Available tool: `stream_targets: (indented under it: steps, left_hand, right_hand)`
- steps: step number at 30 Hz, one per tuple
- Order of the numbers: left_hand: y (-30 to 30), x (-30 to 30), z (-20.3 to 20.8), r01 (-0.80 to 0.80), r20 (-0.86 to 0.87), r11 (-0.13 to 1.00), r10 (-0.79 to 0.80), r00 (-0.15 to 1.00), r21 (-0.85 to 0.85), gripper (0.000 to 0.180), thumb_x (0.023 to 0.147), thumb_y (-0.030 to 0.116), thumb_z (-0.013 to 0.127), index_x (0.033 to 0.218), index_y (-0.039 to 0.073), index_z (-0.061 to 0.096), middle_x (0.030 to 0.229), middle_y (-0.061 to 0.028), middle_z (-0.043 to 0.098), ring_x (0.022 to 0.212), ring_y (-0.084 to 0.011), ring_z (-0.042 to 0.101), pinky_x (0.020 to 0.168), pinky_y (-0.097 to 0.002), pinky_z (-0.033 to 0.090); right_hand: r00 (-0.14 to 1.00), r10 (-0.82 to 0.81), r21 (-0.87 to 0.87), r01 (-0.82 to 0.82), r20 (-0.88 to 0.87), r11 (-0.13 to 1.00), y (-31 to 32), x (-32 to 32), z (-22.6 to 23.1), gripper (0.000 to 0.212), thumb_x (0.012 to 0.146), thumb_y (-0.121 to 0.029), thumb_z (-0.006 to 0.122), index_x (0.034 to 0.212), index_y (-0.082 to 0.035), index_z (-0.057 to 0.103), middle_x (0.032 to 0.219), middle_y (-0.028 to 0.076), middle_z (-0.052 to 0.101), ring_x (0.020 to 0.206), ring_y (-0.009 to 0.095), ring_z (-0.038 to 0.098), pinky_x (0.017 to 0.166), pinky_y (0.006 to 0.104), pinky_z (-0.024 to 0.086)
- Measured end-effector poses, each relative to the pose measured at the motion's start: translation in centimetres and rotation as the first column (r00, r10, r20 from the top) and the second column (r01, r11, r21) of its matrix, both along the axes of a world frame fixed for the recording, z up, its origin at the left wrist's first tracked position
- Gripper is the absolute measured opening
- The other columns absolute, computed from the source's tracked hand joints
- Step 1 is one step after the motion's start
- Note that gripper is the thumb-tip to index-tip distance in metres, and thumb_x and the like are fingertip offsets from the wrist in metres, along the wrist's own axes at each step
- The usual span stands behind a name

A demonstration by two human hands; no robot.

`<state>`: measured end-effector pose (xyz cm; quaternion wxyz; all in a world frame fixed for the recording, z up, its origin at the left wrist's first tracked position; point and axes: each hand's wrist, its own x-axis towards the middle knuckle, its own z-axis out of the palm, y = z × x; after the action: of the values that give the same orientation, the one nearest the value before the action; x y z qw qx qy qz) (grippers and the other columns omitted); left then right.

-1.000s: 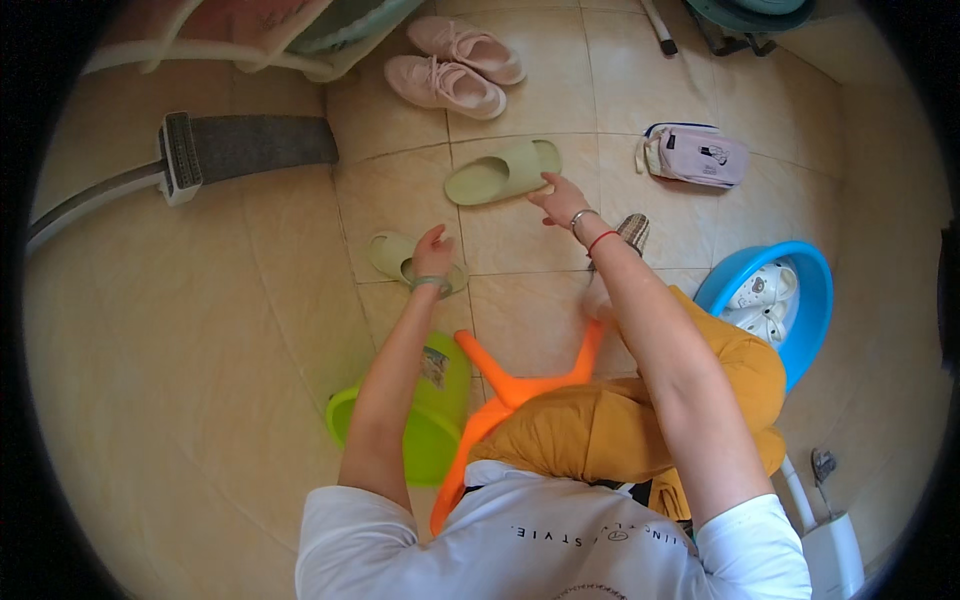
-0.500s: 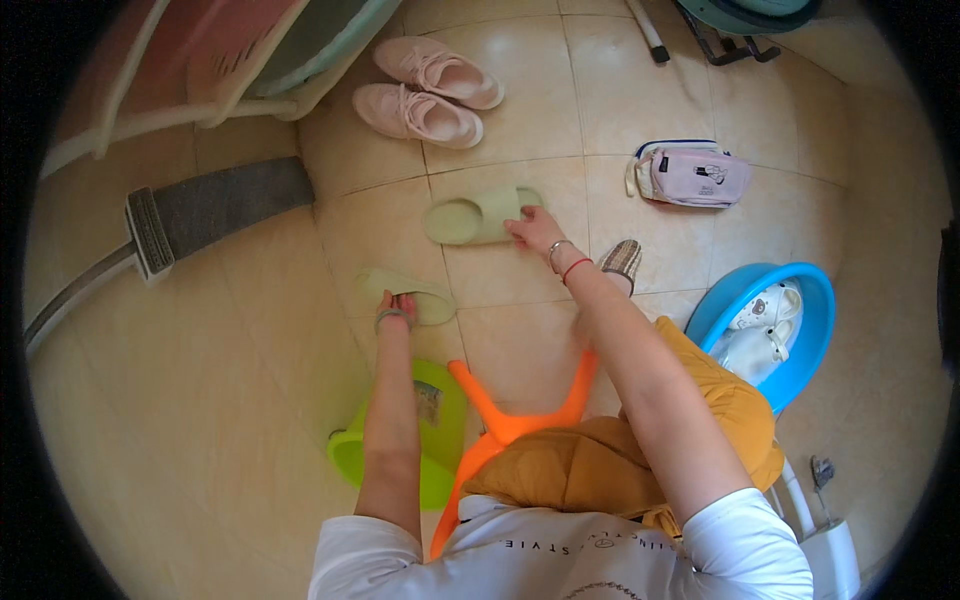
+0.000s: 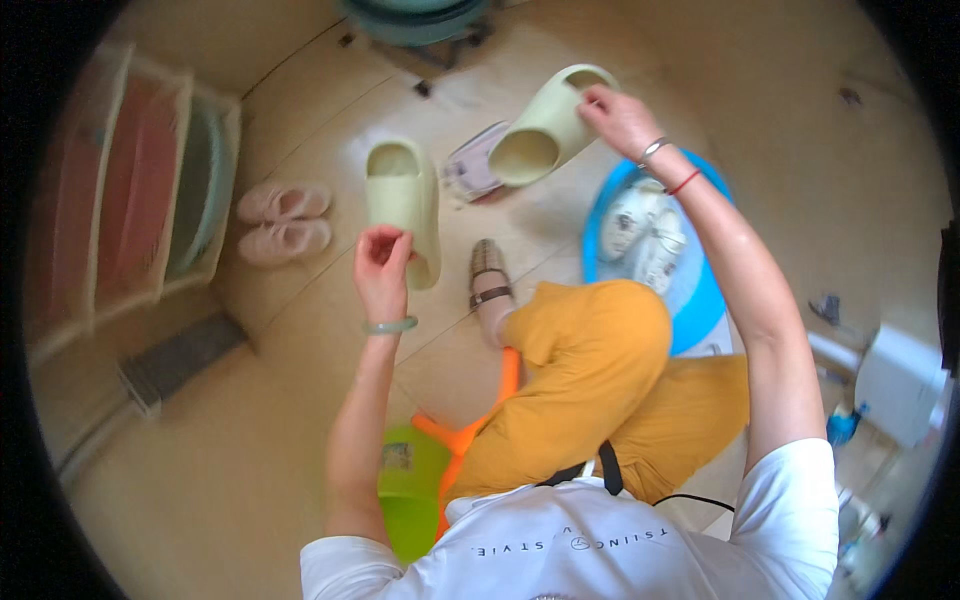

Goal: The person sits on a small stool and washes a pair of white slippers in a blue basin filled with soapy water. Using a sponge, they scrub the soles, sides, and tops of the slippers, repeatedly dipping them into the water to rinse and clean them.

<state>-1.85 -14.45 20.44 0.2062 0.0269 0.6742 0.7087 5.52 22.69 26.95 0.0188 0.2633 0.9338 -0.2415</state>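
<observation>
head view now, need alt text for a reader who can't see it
A person's left hand holds one pale green slide sandal, right hand another slide sandal, over a tiled floor. A blue basin of white clogs stands at right; pink sneakers sit at left.

There were one left hand (image 3: 382, 262) and one right hand (image 3: 622, 118), two pale green slippers (image 3: 400, 205), two pink shoes (image 3: 287, 243), two white clogs (image 3: 627, 218), one blue basin (image 3: 705, 325), one lime-green bucket (image 3: 412, 485), one lilac pouch (image 3: 474, 168), one checked shoe (image 3: 487, 257), one pale green bangle (image 3: 391, 326), one silver bracelet (image 3: 652, 152) and one red cord (image 3: 684, 183).
</observation>
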Motion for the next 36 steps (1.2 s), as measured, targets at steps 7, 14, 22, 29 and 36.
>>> stream_targets:
  steps: [7, 14, 22, 29, 36]
  left_hand:
    - [23.9, 6.1, 4.0, 0.651, -0.059, 0.757, -0.649, 0.759, 0.046, 0.009, 0.091, 0.003, 0.068, 0.098, 0.005, 0.063, 0.093, -0.0029, 0.066, 0.084, -0.0121, 0.065, 0.070, -0.0278, 0.058]
    - [35.6, 19.1, -3.0, 0.968, 0.190, 0.249, -0.949, 0.250, -0.032, 0.013, 0.089, -0.001, 0.069, 0.096, 0.007, 0.062, 0.090, -0.0029, 0.067, 0.083, -0.0134, 0.066, 0.068, -0.0311, 0.061]
    - [34.9, 26.3, -7.9, 0.916, 0.380, -0.298, -0.906, -0.184, -0.268, 0.015, 0.098, 0.016, 0.059, 0.110, 0.011, 0.066, 0.086, -0.0074, 0.069, 0.078, -0.0161, 0.069, 0.065, -0.0332, 0.058]
    - [37.9, 26.1, -10.1, 0.334, -0.367, 0.265, -0.882, -0.295, -0.905, 0.046, 0.096, 0.053, 0.055, 0.140, 0.037, 0.055, 0.151, -0.0153, 0.045, 0.140, -0.0353, 0.042, 0.103, -0.0669, 0.036]
    - [39.7, 27.3, -15.8, 0.139, -0.035, -0.015, -0.935, -0.354, -0.990, 0.061, 0.096, 0.072, 0.027, 0.149, 0.045, 0.041, 0.166, -0.0102, 0.015, 0.153, -0.0395, 0.007, 0.107, -0.0808, 0.006]
  right_hand:
    - [0.872, -0.482, 0.244, 0.449, 0.091, 0.859, 11.6, 25.1, 5.4, 0.034, 0.093, -0.040, 0.056, 0.106, -0.012, 0.069, 0.098, 0.020, 0.071, 0.093, 0.038, 0.068, 0.081, 0.0467, 0.053]
    - [0.793, -0.532, 0.088, 0.532, 0.297, 0.842, 11.7, 39.4, -4.8, 0.023, 0.090, -0.025, 0.063, 0.102, -0.008, 0.072, 0.105, 0.020, 0.070, 0.101, 0.037, 0.065, 0.090, 0.0466, 0.051]
    - [0.818, -0.509, 0.119, 0.497, 0.269, 0.860, 12.6, 43.6, -15.1, 0.036, 0.092, -0.029, 0.064, 0.124, -0.014, 0.066, 0.130, 0.015, 0.059, 0.118, 0.039, 0.053, 0.101, 0.0431, 0.046]
    - [0.776, -0.622, 0.110, 0.613, 0.105, 0.782, 5.1, 41.2, -20.1, 0.056, 0.096, -0.050, 0.056, 0.147, -0.032, 0.047, 0.162, 0.009, 0.024, 0.145, 0.040, 0.025, 0.107, 0.0694, 0.029]
    - [0.734, -0.675, 0.161, 0.659, 0.078, 0.735, 4.2, 41.7, -26.6, 0.053, 0.102, -0.045, 0.045, 0.153, -0.033, 0.035, 0.167, -0.001, 0.011, 0.147, 0.040, 0.022, 0.101, 0.0757, 0.025]
